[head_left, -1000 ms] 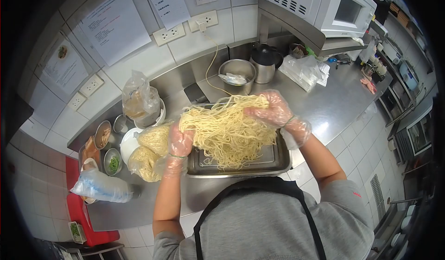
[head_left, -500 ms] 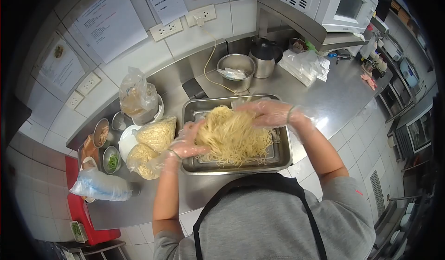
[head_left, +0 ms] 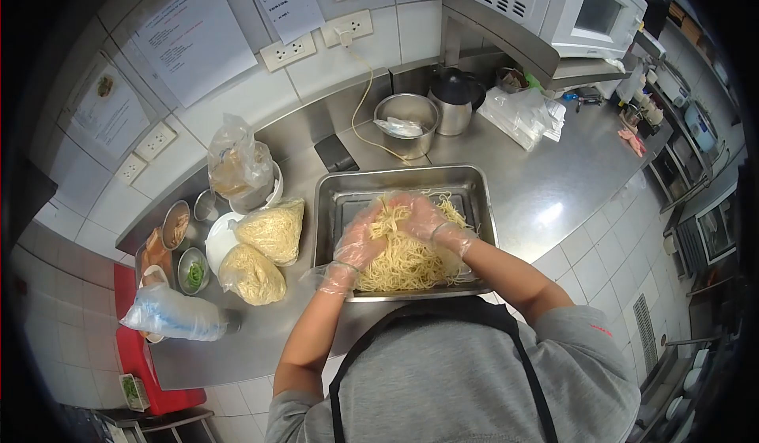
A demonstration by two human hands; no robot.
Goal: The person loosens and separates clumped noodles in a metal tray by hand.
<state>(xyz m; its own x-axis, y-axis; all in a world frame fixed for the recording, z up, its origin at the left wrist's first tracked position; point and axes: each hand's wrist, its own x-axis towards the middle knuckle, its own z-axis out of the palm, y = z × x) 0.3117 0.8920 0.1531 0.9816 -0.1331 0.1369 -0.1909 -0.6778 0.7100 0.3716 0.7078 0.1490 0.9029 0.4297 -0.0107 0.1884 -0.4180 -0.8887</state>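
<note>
A heap of pale yellow noodles (head_left: 407,263) lies in a rectangular metal tray (head_left: 322,206). Both hands wear clear plastic gloves with bands at the wrists. My left hand (head_left: 361,241) is at the heap's left side, its fingers curled in around noodles. From the right, my right hand (head_left: 425,220) closes on the upper part of the heap, with strands between the two hands. Some fingertips are hidden among the noodles. The tray's left part and back strip show bare metal.
Left of the tray are noodle bags (head_left: 271,231), a white plate (head_left: 219,245) and a bowl of green pieces (head_left: 192,271). Behind it stand a metal bowl (head_left: 406,113), a jug (head_left: 453,103) and a cord. A microwave (head_left: 589,16) sits on the raised shelf.
The noodles, lifted and spread between my hands earlier, are now down in the tray. Both hands have lowered and come together over them, the left moving right and the right moving left.
</note>
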